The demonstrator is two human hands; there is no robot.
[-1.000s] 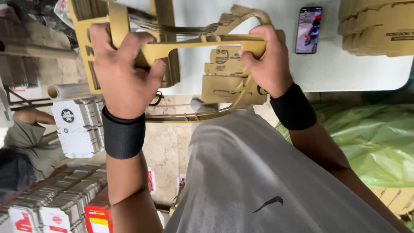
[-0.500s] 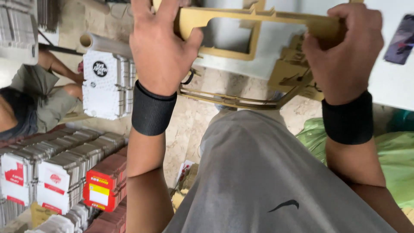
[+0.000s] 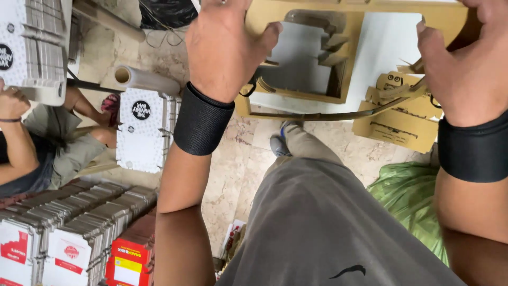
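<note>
My left hand and my right hand both grip a stack of brown die-cut cardboard sheets with window-shaped cutouts. I hold it at the edge of a white table. The left hand clasps the stack's left side, the right hand its right side. Both wrists wear black wristbands. Below the hands are my grey shorts and one shoe on the tiled floor.
A seated person is at the left, holding white printed cartons. More flat white cartons and a film roll lie beside them. Red-and-white flat boxes are stacked at bottom left. A green bag sits at right.
The view has tilted down and leftward. The cardboard stack now sits higher in the frame and my hands are nearer the camera. Both hands keep their grip.
</note>
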